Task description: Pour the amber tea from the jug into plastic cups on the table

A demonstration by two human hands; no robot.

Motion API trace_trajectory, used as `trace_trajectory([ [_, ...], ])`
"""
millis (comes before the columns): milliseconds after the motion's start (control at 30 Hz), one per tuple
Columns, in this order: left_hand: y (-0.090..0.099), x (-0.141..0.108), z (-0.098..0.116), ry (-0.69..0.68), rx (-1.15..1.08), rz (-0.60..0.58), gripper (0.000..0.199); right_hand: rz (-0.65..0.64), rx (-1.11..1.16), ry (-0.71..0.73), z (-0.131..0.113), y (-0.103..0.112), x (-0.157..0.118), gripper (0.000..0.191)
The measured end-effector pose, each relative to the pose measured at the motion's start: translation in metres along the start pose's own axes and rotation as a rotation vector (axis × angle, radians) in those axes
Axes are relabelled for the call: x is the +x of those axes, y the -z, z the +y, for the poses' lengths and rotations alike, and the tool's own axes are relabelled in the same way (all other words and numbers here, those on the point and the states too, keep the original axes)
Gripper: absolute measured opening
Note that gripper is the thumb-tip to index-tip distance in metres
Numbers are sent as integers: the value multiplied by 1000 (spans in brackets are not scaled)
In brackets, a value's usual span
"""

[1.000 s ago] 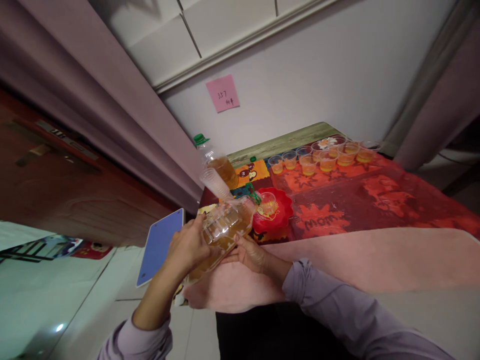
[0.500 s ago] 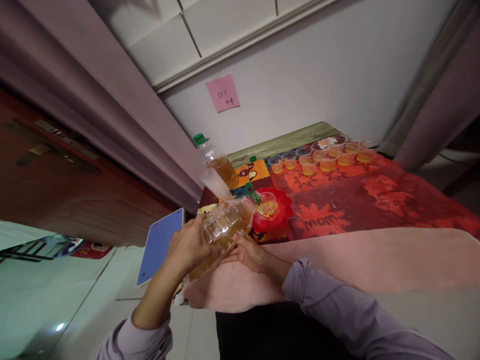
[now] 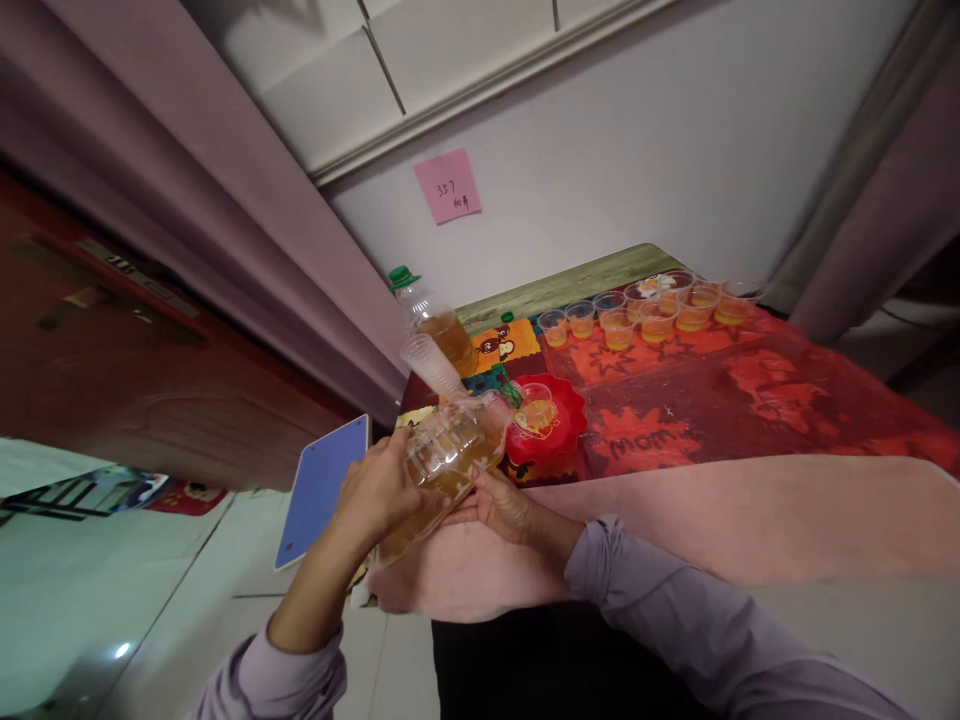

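A large clear bottle of yellow-brown liquid point(image 3: 450, 450) lies tilted between my hands, its neck toward a red scalloped plate point(image 3: 570, 425). My left hand point(image 3: 381, 485) is wrapped round its upper left side. From the lower right, my right hand point(image 3: 499, 505) grips the bottle's edge. On the plate stands a clear cup point(image 3: 536, 405), close to the bottle's mouth, with yellowish liquid in it. Behind the bottle leans a stack of clear cups point(image 3: 433, 365). A second bottle point(image 3: 446, 338) with a green cap stands upright at the back left.
Several clear cups with yellow liquid point(image 3: 656, 322) stand in rows at the back of the table. A green cap point(image 3: 508, 317) lies near them. A pink cloth point(image 3: 675, 515) covers the front edge. At left is a blue stool point(image 3: 322, 490).
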State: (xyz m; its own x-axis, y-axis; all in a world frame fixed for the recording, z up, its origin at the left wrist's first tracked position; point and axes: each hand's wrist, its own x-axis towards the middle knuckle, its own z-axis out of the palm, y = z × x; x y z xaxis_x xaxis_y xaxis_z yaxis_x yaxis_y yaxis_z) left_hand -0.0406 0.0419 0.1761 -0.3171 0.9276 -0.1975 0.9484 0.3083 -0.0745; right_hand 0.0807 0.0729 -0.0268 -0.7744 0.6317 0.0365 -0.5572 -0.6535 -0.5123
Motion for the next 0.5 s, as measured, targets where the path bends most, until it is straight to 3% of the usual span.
trace_trajectory([
  [500,-5,4,-4,-5,-43,14,83,11,-11,-10,1,0,0,69],
])
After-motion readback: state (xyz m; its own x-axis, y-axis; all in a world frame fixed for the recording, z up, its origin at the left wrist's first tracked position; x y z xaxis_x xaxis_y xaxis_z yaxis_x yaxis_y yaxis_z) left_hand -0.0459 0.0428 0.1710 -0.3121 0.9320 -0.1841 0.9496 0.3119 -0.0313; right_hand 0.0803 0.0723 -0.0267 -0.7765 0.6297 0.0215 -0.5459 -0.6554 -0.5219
